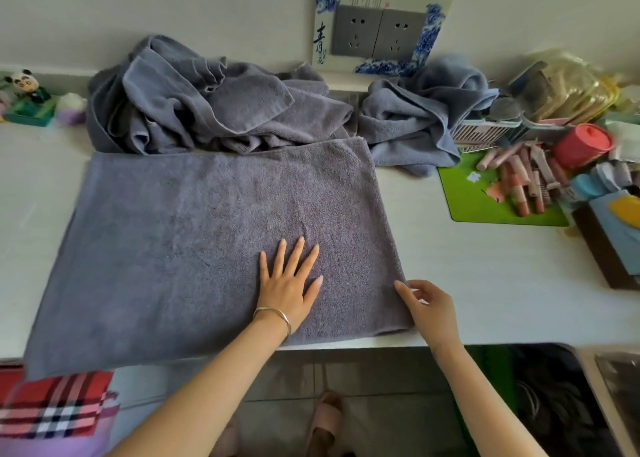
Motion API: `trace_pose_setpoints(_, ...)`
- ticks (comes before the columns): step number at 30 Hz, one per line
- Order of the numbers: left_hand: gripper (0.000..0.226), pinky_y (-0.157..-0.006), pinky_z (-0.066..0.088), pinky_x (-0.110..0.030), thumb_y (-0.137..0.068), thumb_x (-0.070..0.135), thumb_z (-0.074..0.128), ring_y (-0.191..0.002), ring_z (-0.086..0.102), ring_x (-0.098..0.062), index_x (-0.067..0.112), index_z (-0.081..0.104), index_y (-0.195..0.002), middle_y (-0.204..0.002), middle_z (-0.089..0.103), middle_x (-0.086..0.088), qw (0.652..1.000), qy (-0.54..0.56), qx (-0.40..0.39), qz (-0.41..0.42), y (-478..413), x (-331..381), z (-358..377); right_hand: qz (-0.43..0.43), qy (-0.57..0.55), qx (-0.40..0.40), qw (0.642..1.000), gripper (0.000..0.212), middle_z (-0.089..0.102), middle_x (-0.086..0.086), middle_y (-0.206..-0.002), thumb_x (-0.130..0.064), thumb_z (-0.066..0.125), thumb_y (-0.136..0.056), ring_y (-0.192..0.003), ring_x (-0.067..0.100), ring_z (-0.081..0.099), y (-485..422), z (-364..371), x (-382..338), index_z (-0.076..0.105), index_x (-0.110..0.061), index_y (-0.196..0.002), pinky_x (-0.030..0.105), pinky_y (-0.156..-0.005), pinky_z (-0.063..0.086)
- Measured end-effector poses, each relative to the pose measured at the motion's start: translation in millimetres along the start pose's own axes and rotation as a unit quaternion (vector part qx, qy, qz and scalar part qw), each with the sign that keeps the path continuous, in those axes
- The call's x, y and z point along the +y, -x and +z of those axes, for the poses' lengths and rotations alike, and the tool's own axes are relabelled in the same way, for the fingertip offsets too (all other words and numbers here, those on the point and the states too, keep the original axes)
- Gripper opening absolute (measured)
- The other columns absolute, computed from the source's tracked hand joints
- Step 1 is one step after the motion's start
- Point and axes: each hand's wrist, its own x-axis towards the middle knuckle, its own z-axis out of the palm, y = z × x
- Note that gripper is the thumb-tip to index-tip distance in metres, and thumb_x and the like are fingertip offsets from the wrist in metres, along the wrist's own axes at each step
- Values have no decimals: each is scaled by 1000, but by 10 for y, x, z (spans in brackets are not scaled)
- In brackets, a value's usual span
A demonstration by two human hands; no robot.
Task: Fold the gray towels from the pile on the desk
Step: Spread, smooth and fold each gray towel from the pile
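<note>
The spread towel [207,231] is seen as matt terry cloth with a fine looped nap (slightly ruffled near the middle). The pile [207,110] behind it is of the same cloth. The desk [502,283] is shown smooth, white and faintly sheened. The bangle [282,314] is thin glossy metal. The green mat [485,211] looks like smooth plastic.
</note>
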Motion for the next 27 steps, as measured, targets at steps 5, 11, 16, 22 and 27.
trace_pose_setpoints(5, 80, -112, 8, -51, -86, 61, -18, -142, 21, -30, 27, 22, -147, -155, 21, -2, 1000, 20, 4, 7, 257, -296, -46, 18, -7, -7, 1000, 15, 68, 2, -77, -30, 65, -87, -76, 22, 62, 338, 61, 56, 66, -17, -80, 22, -61, 46)
trace_pose_setpoints(11, 84, -114, -9, -50, -72, 64, -23, -145, -11, -21, 35, -3, -148, -158, -10, 5, 998, 19, -24, -57, 627, -923, -220, 27, -216, 82, 972, 20, 69, -4, -89, -22, 63, -89, -86, 7, 61, 628, 297, -426, 70, -12, -104, 14, -76, 46)
trace_pose_setpoints(16, 52, -108, -15, -61, -98, 49, 11, -145, -10, -24, 37, 8, -149, -159, 3, 7, 985, 16, -4, -172, 899, -1620, -412, -12, -320, 73, 945, 14, 71, -5, -96, -24, 60, -91, -91, 6, 64, 877, 739, -1190, 68, -24, -103, 9, -71, 51)
trace_pose_setpoints(22, 46, -116, 12, -47, -100, 44, 15, -145, 12, -23, 39, 29, -144, -157, 16, 9, 979, 110, -23, -168, 1062, -2270, -484, -203, -302, -9, 931, 15, 69, -24, -80, -18, 58, -92, -88, -9, 61, 1441, 1570, -2037, 71, -25, -92, 16, -83, 47)
trace_pose_setpoints(27, 51, -95, 40, -27, -100, 47, 17, -110, 55, -26, 20, 55, -120, -117, 58, 3, 751, 614, 103, -219, 1141, -2642, -762, -307, -162, -206, 915, 21, 68, -3, -113, -15, 61, -91, -114, 2, 58, 1924, 2667, -2131, 70, -15, -109, 19, -99, 44)
